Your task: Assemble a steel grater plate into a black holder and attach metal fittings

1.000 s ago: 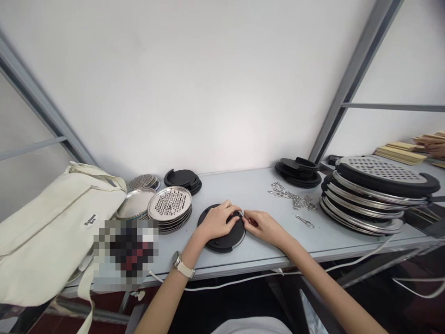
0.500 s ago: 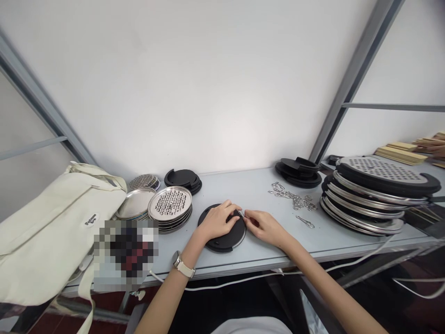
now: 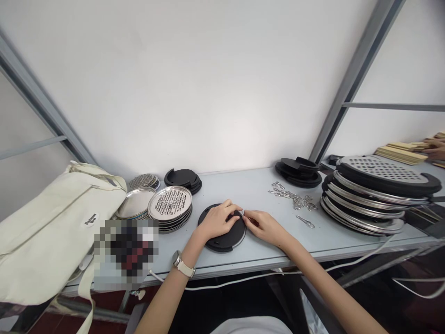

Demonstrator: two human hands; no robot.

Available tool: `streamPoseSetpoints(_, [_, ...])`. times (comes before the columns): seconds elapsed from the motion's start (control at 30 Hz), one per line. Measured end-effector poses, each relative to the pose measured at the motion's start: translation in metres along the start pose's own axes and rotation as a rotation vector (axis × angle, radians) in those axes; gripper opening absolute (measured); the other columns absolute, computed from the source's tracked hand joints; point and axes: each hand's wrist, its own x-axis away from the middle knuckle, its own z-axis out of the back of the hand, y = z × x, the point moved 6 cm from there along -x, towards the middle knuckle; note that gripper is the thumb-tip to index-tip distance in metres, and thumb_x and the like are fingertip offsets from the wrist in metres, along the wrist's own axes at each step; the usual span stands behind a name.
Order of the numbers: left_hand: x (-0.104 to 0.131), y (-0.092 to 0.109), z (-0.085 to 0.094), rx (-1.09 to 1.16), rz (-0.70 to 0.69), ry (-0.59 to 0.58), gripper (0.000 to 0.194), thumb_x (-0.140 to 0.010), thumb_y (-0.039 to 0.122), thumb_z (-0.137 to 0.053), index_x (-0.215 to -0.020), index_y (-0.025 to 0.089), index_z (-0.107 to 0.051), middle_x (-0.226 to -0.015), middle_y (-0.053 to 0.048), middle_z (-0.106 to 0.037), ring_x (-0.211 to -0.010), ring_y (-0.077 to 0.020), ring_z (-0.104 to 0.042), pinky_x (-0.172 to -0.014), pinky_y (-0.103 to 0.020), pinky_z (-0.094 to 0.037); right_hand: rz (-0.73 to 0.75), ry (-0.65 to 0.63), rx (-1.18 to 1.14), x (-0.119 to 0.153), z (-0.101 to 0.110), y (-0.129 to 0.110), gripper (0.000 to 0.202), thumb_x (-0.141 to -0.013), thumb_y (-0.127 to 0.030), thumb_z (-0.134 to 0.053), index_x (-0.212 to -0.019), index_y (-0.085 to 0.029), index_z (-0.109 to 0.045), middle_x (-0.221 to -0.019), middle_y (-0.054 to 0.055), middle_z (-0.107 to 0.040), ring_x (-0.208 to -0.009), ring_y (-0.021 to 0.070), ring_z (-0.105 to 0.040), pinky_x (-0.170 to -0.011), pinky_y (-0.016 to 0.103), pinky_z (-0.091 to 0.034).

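Observation:
A round black plastic frame [image 3: 224, 244] lies flat at the table's front, a thin metal rim showing along its lower right edge. My left hand [image 3: 217, 222] rests over it, thumb and fingers closed on its right side. From the right, my right hand [image 3: 263, 227] pinches a small metal spring clip [image 3: 241, 213] at the frame's upper right edge; the fingers partly hide it. A loose spring clip [image 3: 305, 221] lies to the right, and several more clips [image 3: 295, 198] form a pile behind it.
Round metal grater plates [image 3: 170, 204] are stacked to the left, near a cream bag [image 3: 55, 222]. Black frames [image 3: 182, 178] stand behind, with more black frames [image 3: 299, 176] at the back right. A tall stack of rimmed discs [image 3: 368, 199] occupies the right. Another person's hand [image 3: 436, 150] shows at far right.
My right hand has shifted slightly left, closer to my left fingertips at the clip. The frame stays in place. At far right, the other person's hand has moved a little.

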Motion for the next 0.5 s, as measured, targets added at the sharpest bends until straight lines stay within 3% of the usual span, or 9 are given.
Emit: streamPoseSetpoints(0.5, [0.0, -0.0014, -0.0009, 0.003, 0.019, -0.016, 0.024, -0.089, 0.027, -0.045, -0.111, 0.025, -0.053, -0.099, -0.002, -0.053, -0.08, -0.014, -0.056, -0.069, -0.026, -0.043, -0.031, 0.009, 0.016, -0.0007, -0.0002, -0.0006, 0.023, -0.089, -0.027, -0.035, -0.072, -0.019, -0.048, -0.058, -0.002, -0.049, -0.051, 0.0101, -0.041, -0.053, 0.022, -0.029])
